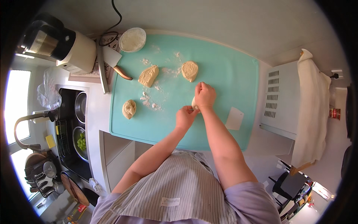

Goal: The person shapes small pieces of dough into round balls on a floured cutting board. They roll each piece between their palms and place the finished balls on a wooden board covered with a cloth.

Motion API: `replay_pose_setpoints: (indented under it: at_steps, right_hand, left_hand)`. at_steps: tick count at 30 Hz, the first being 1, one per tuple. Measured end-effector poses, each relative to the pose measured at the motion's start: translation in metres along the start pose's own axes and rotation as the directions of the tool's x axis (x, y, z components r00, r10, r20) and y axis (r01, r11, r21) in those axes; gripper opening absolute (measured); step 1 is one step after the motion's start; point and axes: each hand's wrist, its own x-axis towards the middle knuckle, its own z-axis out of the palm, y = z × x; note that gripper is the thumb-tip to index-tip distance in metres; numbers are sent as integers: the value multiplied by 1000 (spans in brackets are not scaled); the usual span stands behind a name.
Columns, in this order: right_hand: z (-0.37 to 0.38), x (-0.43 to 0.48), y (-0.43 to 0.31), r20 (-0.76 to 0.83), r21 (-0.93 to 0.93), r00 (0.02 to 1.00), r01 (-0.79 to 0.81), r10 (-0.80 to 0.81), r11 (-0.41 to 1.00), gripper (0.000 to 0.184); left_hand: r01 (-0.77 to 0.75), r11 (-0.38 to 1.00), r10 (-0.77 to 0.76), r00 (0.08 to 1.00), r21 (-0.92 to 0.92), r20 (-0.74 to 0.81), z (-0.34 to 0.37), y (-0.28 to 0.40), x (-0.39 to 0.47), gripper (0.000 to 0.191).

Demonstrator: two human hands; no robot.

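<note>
Between my two hands is a piece of dough (193,103), mostly covered by my fingers, over a turquoise mat (167,126). My left hand (185,116) pinches its near end between thumb and fingers. Curled over its far side is my right hand (205,94). A rounded dough piece (190,70) lies just beyond my right hand. To the left rests a cut wedge of dough (148,76), and a gathered dough lump (129,109) sits near the mat's left edge. White flour (146,99) is scattered between them.
A bowl of flour (132,40) stands at the far left corner. Near it lies a cleaver (113,58) with its handle over the mat. A white dough scraper (234,118) is on the right. Left is a sink (67,112); a cloth-draped appliance (282,95) stands right.
</note>
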Motion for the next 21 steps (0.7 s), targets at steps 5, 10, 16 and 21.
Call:
replay_pose_setpoints:
  at_steps: [5, 10, 16, 21]
  right_hand:
    - [-17, -12, -21, -9, -95, 992, 123, -124, 988, 37]
    - [-42, -26, -33, 219, -114, 950, -204, 224, 972, 30]
    - [-8, -25, -14, -142, -199, 963, 200, -230, 959, 18]
    - [-9, 4, -15, 150, 91, 960, -251, 236, 964, 20]
  left_hand:
    - [255, 938, -261, 965, -236, 4, 1, 7, 6, 26]
    - [203, 966, -194, 978, -161, 72, -5, -2, 14, 25]
    - [276, 838, -235, 961, -470, 145, -8, -8, -4, 25]
    - [58, 940, -55, 998, -335, 18, 1, -4, -1, 26]
